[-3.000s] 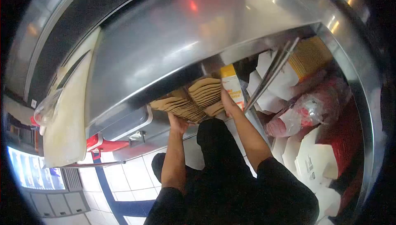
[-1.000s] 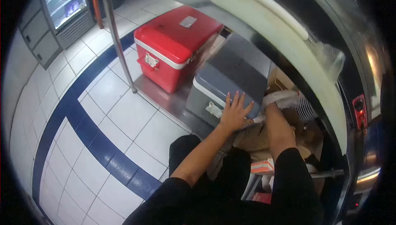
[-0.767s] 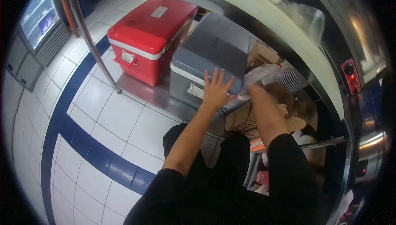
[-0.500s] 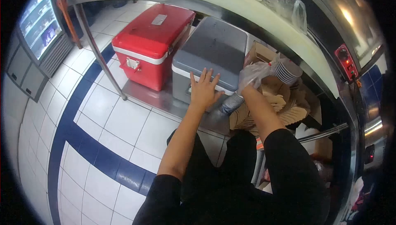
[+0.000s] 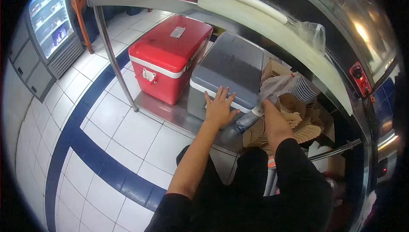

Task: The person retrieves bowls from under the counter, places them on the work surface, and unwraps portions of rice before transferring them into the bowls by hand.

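Observation:
My left hand (image 5: pixel 219 107) lies with its fingers spread against the upper front edge of a grey cooler (image 5: pixel 232 59). To the right, my right hand (image 5: pixel 268 107) reaches in beside the cooler's corner, at a clear plastic bag (image 5: pixel 277 84); its fingers are hidden there. A sleeve of stacked cups (image 5: pixel 247 122) lies tilted just left of that hand. Another stack of white cups or bowls (image 5: pixel 304 89) leans behind the bag. Below and right of them are piled brown cardboard pieces (image 5: pixel 306 132).
A red cooler (image 5: pixel 170 49) stands left of the grey one on a metal lower shelf (image 5: pixel 159 109). Overhead is a counter with a long pale board (image 5: pixel 272 32). A metal table leg (image 5: pixel 114 59) rises at left. Behind it stands a lit glass-door fridge (image 5: pixel 51 17).
The view has shifted, so the coolers and shelf sit slightly lower and further right. My left hand stays on the grey cooler, and my right hand stays at the bag and cups.

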### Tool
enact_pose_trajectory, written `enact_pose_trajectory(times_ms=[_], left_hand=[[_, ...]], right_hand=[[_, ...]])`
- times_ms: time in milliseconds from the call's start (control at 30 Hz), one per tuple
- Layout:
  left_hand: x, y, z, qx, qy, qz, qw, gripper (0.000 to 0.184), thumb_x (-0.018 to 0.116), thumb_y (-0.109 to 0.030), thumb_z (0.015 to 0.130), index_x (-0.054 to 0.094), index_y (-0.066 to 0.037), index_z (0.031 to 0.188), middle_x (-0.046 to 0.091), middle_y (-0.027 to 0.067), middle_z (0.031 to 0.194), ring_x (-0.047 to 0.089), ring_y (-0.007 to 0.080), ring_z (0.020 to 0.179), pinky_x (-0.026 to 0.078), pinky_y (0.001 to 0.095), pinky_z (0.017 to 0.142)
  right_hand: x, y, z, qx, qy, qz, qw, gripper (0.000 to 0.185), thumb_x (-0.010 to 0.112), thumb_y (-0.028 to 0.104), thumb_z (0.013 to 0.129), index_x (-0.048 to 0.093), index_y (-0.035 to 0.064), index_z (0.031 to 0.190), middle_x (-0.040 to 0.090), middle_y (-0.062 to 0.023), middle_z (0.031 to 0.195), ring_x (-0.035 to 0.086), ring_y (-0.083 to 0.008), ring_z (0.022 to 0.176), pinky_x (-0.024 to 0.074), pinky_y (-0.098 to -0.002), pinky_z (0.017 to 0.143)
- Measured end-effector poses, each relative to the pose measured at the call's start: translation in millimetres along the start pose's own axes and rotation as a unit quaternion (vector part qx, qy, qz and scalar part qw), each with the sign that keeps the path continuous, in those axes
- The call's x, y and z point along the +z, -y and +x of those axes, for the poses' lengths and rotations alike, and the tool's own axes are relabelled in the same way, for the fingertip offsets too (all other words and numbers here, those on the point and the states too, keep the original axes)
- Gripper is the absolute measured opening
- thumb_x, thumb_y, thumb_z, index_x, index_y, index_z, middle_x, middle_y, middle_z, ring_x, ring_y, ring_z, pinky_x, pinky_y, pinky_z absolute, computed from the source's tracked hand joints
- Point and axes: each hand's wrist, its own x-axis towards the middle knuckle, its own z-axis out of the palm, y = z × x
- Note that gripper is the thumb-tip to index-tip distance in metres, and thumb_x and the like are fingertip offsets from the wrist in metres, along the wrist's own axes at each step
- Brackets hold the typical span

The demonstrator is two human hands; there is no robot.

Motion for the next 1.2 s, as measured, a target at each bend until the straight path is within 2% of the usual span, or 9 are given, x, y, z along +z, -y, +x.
enact_pose_trajectory(times_ms=[333,633,733,1200], left_hand=[[-1.7,-2.1,4.8,-0.02,0.014,-0.01,1.0,0.064,0.065,-0.054,0.082,0.053,-0.022,0.136,0.041,0.0079,0.148,0.028,0.0269,0.144,0.015,0.0772,0.104],[-4.2,-8.1,6.6,-0.037,0.023,-0.009,0.999,0.064,0.065,-0.053,0.082,0.053,-0.021,0.136,0.042,0.0086,0.148,0.027,0.0286,0.144,0.016,0.0757,0.105],[-3.3,-9.1,7.9,-0.049,0.058,0.007,0.997,0.067,0.062,-0.057,0.084,0.05,-0.022,0.139,0.036,0.0092,0.152,0.026,0.0301,0.146,0.016,0.0739,0.107],[-2.2,-15.3,7.7,-0.053,0.048,0.012,0.997,0.069,0.064,-0.058,0.082,0.05,-0.02,0.139,0.038,0.0106,0.152,0.025,0.0314,0.145,0.019,0.0726,0.106]], right_hand=[[7.0,-4.0,9.7,-0.022,0.016,-0.004,1.0,0.026,0.051,0.011,0.094,0.06,-0.0022,0.115,0.064,-0.0249,0.105,0.06,-0.0413,0.102,0.0464,-0.045,0.09],[22.5,0.1,0.6,-0.03,0.023,0.01,0.999,0.026,0.051,0.011,0.094,0.059,-0.0021,0.115,0.064,-0.0249,0.105,0.06,-0.0414,0.102,0.0465,-0.045,0.09],[26.2,-1.2,-1.9,-0.033,0.024,0.014,0.999,0.026,0.051,0.012,0.094,0.059,-0.002,0.115,0.064,-0.0249,0.105,0.06,-0.0414,0.102,0.0465,-0.0451,0.09],[36.2,-5.5,-5.1,-0.062,0.041,0.027,0.997,0.027,0.052,0.012,0.093,0.059,-0.0018,0.115,0.064,-0.0249,0.104,0.06,-0.0416,0.102,0.0465,-0.0452,0.089]])
